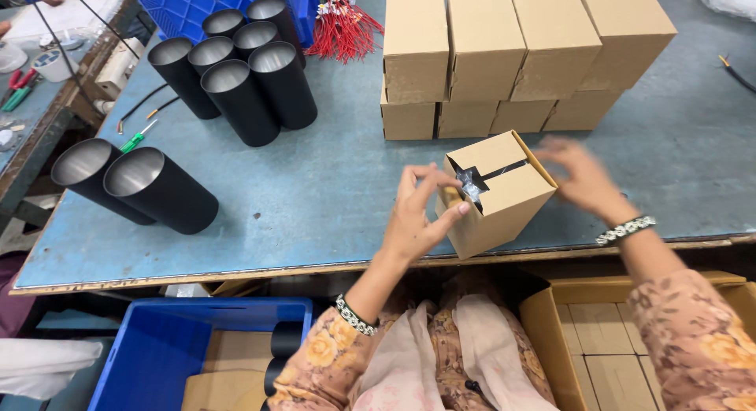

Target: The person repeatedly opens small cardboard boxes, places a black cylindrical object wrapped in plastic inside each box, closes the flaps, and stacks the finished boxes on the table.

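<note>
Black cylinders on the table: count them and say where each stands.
8. Six black cylinders stand clustered at the table's far left; two stand together nearer the left edge. More lie in the blue crate below, partly hidden.
</note>
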